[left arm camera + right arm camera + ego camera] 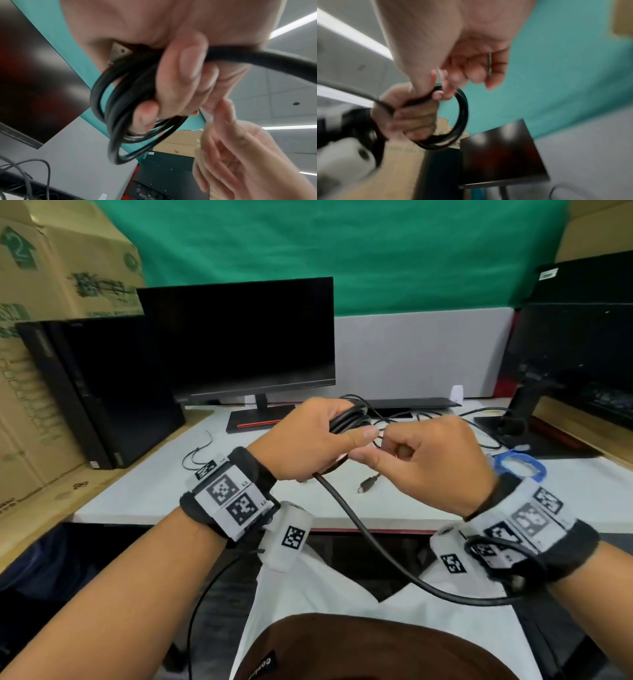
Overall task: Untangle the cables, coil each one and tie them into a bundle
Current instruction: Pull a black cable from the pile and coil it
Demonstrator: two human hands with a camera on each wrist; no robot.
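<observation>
My left hand [308,440] grips a coil of thick black cable [346,419] held above the white table [154,491]. In the left wrist view its fingers [181,81] wrap round the coil's loops [109,108]. The loose end of that cable [359,525] hangs down off the table edge and curves under my right wrist. My right hand [428,460] is just right of the left thumb, its fingers curled. In the right wrist view it pinches a thin wire tie [490,63], with the coil [462,115] below it. A blue coiled cable [517,463] lies behind my right wrist.
A black connector [368,484] lies on the table below my hands. Thin black cables [428,416] sprawl behind them. Two loose black ties [197,455] lie at the left. A monitor [239,337] and a PC tower [102,392] stand at the back left.
</observation>
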